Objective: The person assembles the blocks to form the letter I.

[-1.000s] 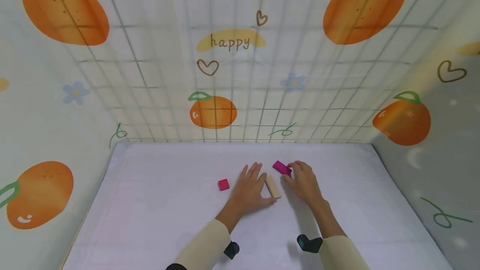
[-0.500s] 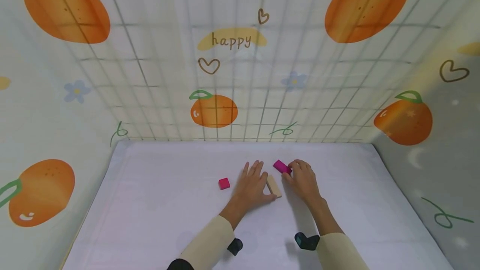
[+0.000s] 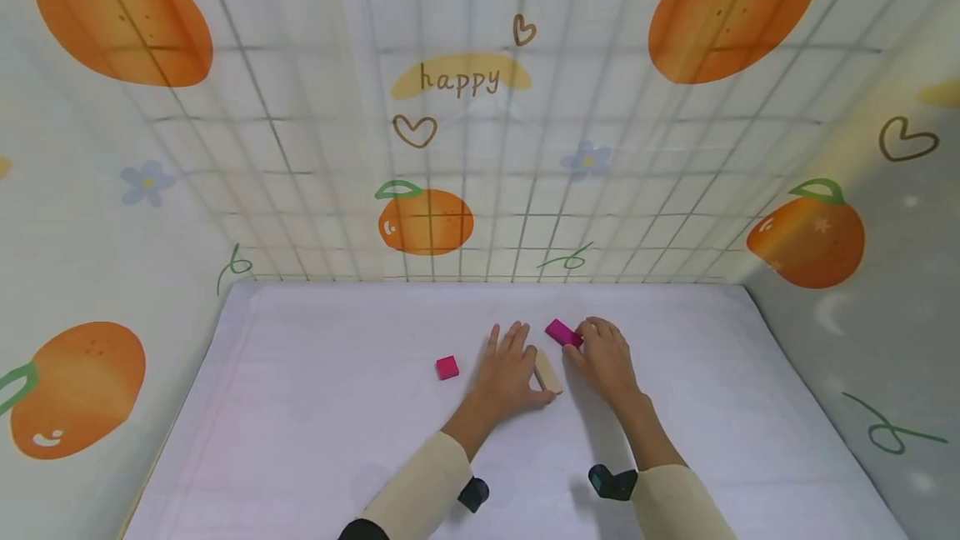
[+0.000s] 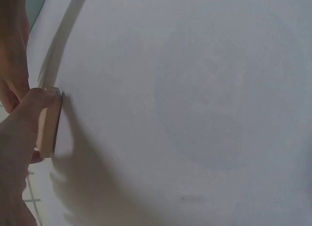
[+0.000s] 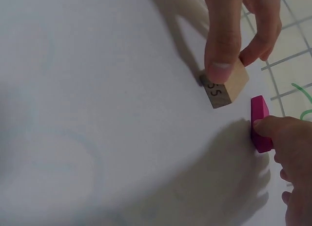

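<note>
A plain wooden block (image 3: 548, 372) lies on the white table, dark marks printed on its near end face (image 5: 217, 94). My left hand (image 3: 504, 377) pinches it lengthwise, thumb on the near end and index finger at the far end; the other fingers stay spread. Just beyond, to the right, is a magenta block (image 3: 561, 332). My right hand (image 3: 609, 365) grips its right end between thumb and fingers; in the right wrist view the thumb lies on its side. To the left of my left hand sits a red cube (image 3: 447, 367), touched by neither hand.
The white tabletop (image 3: 315, 407) stretches around the hands. A patterned curtain (image 3: 480, 148) with oranges and a grid rises at the back edge and both sides. Dark wrist devices (image 3: 613, 483) sit at the cuffs of the cream sleeves (image 3: 678, 502).
My left hand has shifted slightly right, and its thumb has drawn closer against the wooden block's near end. The right hand, magenta block and red cube look almost unchanged.
</note>
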`<control>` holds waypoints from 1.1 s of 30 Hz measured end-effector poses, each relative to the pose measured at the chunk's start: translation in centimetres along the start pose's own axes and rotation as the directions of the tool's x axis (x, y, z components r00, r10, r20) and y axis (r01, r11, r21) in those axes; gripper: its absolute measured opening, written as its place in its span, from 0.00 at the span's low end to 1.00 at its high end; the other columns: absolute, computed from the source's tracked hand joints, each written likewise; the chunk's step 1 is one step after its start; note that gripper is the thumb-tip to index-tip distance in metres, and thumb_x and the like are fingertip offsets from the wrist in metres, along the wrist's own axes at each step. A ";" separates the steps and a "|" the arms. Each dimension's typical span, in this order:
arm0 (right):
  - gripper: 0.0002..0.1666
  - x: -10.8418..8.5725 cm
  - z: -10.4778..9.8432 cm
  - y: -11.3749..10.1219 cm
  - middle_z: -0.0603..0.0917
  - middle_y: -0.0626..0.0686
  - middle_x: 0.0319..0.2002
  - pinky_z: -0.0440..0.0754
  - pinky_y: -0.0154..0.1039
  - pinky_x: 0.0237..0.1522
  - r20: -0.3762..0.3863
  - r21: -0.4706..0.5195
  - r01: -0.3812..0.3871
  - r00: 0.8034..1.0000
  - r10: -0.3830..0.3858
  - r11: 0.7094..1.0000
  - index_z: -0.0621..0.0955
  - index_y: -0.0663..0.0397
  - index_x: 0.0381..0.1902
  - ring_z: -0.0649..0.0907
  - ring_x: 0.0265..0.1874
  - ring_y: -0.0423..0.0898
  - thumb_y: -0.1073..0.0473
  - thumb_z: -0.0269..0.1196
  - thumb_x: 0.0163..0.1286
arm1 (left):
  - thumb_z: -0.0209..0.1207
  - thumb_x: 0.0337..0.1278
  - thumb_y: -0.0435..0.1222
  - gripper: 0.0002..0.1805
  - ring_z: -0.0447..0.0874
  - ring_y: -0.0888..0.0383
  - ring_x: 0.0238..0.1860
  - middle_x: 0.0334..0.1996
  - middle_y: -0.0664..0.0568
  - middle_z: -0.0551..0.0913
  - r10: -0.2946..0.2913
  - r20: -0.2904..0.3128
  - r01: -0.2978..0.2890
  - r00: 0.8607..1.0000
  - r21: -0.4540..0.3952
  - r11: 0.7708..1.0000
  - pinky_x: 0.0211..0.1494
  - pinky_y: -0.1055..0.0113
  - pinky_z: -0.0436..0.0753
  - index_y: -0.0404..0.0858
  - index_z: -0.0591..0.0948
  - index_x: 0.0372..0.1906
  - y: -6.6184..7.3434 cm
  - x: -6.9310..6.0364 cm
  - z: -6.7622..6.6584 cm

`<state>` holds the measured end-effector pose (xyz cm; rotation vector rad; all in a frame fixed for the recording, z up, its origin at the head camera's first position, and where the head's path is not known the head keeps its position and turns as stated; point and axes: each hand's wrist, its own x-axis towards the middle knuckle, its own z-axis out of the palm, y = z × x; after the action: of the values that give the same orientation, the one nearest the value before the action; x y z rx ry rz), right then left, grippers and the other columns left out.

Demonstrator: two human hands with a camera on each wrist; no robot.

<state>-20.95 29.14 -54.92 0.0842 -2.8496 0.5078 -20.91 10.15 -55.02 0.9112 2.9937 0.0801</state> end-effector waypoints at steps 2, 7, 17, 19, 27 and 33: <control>0.14 0.0 -0.1 0.0 0.77 0.71 0.55 0.66 0.65 0.64 0.000 0.000 0.006 1.000 -0.006 1.000 0.78 0.66 0.40 0.73 0.60 0.68 0.61 0.69 0.64 | 0.56 0.53 0.70 0.44 0.51 0.53 0.77 0.76 0.50 0.59 0.002 -0.011 -0.002 1.000 -0.017 1.000 0.78 0.48 0.44 0.44 0.74 0.66 -0.2 0.1 0.1; 0.14 0.1 0.1 0.0 0.77 0.70 0.55 0.66 0.64 0.64 -0.002 0.008 -0.002 1.000 0.002 1.000 0.78 0.66 0.40 0.72 0.60 0.68 0.61 0.69 0.65 | 0.57 0.52 0.69 0.43 0.52 0.54 0.76 0.75 0.51 0.61 0.012 -0.052 -0.015 0.999 -0.055 0.998 0.78 0.48 0.45 0.42 0.76 0.63 -1.2 -0.2 0.0; 0.15 -0.1 0.8 0.0 0.77 0.72 0.54 0.67 0.62 0.65 -0.062 0.033 -0.009 0.998 0.011 0.999 0.78 0.69 0.39 0.73 0.60 0.68 0.62 0.69 0.63 | 0.60 0.50 0.68 0.43 0.52 0.55 0.76 0.75 0.52 0.61 0.023 -0.090 -0.038 0.996 -0.168 0.985 0.78 0.51 0.46 0.41 0.77 0.63 -3.6 -1.9 -0.2; 0.16 -0.2 0.9 -0.1 0.76 0.73 0.54 0.66 0.63 0.65 -0.064 0.051 -0.010 0.998 0.013 0.999 0.78 0.70 0.40 0.72 0.60 0.68 0.62 0.70 0.63 | 0.60 0.50 0.68 0.43 0.53 0.55 0.76 0.75 0.52 0.62 0.022 -0.101 -0.041 0.995 -0.185 0.982 0.78 0.51 0.46 0.41 0.77 0.63 -4.1 -2.4 -0.2; 0.16 -0.5 0.4 -0.9 0.74 0.71 0.59 0.65 0.64 0.65 -0.067 0.130 -0.021 0.997 0.030 0.991 0.77 0.70 0.39 0.69 0.63 0.67 0.62 0.70 0.62 | 0.63 0.49 0.66 0.40 0.55 0.53 0.75 0.74 0.50 0.64 0.029 -0.158 -0.062 0.987 -0.208 0.976 0.78 0.51 0.47 0.40 0.79 0.58 -6.2 -4.1 -0.4; 0.16 -1.5 -0.4 -2.1 0.73 0.69 0.61 0.65 0.67 0.63 -0.070 0.148 -0.046 0.996 0.057 0.988 0.77 0.67 0.36 0.68 0.65 0.67 0.61 0.72 0.60 | 0.62 0.49 0.67 0.41 0.55 0.53 0.75 0.73 0.50 0.64 0.059 -0.147 -0.084 0.987 -0.169 0.982 0.78 0.53 0.48 0.39 0.79 0.58 -7.1 -5.0 -0.2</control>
<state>-19.23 27.34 -54.26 0.0177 -2.7454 0.7157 -20.70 1.41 -55.21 1.0341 3.0166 0.4188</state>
